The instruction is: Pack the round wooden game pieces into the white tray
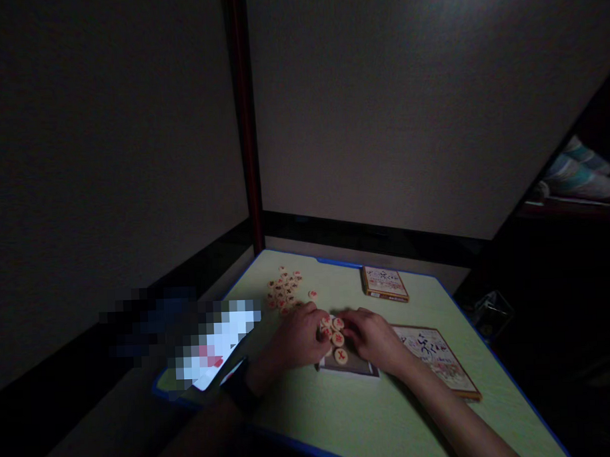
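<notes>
Round wooden Chinese chess pieces (337,338) with red characters are stacked closely between my two hands. They lie in or over a small brown tray with a pale rim (355,374). My left hand (303,335) is closed, its fingers curled against the pieces on their left side. From the right, my right hand (371,339) is closed too, thumb and fingertips on a piece at the upper right of the group. One piece (341,356) rests at the near end of the group. The fingers hide part of the tray and some pieces.
A heap of loose chess pieces (283,292) lies at the table's far left, with a single piece (312,294) beside it. A small printed box (385,283) sits at the back, and a larger printed box lid (437,357) at right. A bright blurred-out screen (214,348) is at left on the green table (311,411).
</notes>
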`<state>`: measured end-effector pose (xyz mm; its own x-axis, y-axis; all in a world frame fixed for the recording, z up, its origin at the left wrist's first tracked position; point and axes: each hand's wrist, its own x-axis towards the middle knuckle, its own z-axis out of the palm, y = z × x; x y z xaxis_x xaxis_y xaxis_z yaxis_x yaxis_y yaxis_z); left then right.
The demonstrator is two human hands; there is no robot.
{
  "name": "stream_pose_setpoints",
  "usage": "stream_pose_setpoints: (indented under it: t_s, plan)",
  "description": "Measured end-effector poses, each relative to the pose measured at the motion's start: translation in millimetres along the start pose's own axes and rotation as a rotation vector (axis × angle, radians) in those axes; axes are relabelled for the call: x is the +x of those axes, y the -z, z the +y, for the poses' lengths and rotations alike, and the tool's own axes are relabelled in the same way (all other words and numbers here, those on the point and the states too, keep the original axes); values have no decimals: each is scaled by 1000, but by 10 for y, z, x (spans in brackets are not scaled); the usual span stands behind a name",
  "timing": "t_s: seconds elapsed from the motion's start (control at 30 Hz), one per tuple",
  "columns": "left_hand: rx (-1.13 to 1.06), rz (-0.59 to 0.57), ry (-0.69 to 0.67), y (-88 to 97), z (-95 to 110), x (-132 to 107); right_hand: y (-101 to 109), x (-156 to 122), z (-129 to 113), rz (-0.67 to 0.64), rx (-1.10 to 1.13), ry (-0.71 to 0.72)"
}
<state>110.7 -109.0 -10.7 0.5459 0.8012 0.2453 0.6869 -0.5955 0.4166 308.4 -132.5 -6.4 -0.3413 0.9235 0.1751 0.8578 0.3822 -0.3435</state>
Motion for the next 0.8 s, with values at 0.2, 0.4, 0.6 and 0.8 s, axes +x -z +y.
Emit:
stream_pose_setpoints:
  t_s: [0.2, 0.4, 0.6, 0.8]
  plan:
    - [-7, 6, -24, 40, 33, -25, 14, 4, -11, 52, 30, 29]
    - [0, 14, -11, 23, 14, -39, 91, -64, -131, 31, 20, 1]
    - [-11, 4, -8, 20, 14, -34, 80, -69, -162, -7, -36, 17]
    - [-9, -2, -27, 13, -16, -37, 108, -78, -128, -33, -40, 65]
